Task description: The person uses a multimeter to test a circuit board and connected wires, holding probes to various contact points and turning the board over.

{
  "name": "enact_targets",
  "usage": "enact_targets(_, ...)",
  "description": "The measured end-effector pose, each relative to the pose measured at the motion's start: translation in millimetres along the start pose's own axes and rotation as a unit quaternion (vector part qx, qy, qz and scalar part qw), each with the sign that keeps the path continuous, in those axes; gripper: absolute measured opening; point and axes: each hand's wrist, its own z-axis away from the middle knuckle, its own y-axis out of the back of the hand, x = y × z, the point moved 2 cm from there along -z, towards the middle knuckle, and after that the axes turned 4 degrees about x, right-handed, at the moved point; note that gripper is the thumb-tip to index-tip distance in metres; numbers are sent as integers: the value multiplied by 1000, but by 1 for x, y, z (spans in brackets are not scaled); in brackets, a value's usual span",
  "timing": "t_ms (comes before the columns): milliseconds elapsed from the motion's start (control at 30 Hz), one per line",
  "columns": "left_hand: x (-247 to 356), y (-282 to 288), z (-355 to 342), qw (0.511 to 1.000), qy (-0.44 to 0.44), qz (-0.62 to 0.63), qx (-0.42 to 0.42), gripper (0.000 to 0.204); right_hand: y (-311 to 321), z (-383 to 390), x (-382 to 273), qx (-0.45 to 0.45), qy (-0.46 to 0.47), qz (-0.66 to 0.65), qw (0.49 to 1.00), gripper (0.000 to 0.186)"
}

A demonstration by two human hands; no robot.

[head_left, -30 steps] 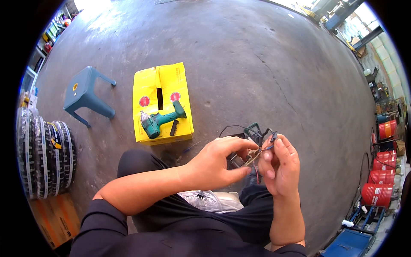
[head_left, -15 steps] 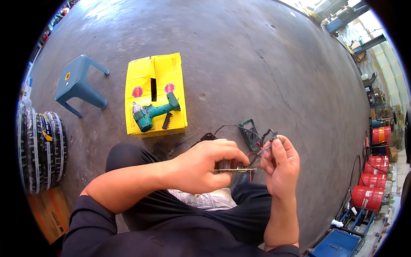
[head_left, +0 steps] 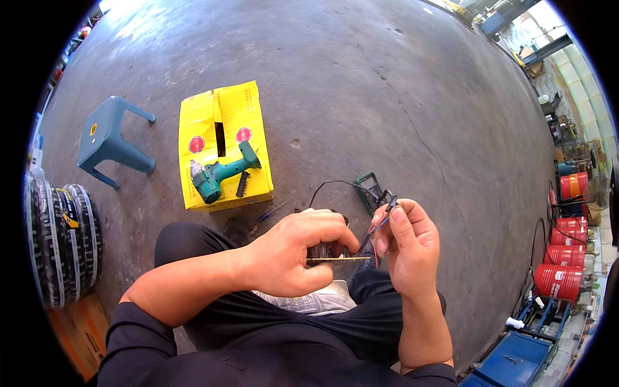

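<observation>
In the head view my left hand (head_left: 309, 255) grips an edge-on circuit board (head_left: 351, 258) with parts on it. My right hand (head_left: 409, 248) pinches a small black piece (head_left: 391, 204) with blue and red wires (head_left: 376, 227) between thumb and fingers, right of the board. Behind both hands a green-cased multimeter (head_left: 367, 188) lies on the floor with black leads. A screwdriver (head_left: 265, 216) lies near my left knee. A teal cordless power tool (head_left: 222, 172) without a battery rests on the yellow box (head_left: 222, 103), beside a black strip (head_left: 242, 184).
A blue-grey plastic stool (head_left: 116, 135) stands left on the concrete floor (head_left: 335, 109). Wrapped tyres (head_left: 64, 248) are stacked at the left edge over cardboard (head_left: 77, 329). Red drums (head_left: 558, 280), cables and a blue wheeled frame (head_left: 509, 361) line the right side. My crossed legs surround a pale pad (head_left: 322, 300).
Both hands have moved somewhat left in the view. The board in my left hand has turned from tilted to level, and the multimeter shows more fully behind them.
</observation>
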Motion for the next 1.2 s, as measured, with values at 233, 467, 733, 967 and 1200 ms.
enact_targets(233,-3,2,4,993,81,87,-4,36,-3,0,-6,-23,-63,-42,997,12)
enact_targets(467,-1,0,4,998,51,38,6,37,0,0,-2,-28,-71,-64,995,19)
enact_targets(733,7,-2,3,986,-82,-129,70,37,4,-1,0,-30,-71,-63,995,19)
enact_targets(967,9,-2,6,972,-134,-164,105,38,8,-1,-4,-52,-103,-52,992,19)
enact_targets(1200,10,-8,10,960,-169,-193,112,41,10,0,-1,-56,-91,28,994,20)
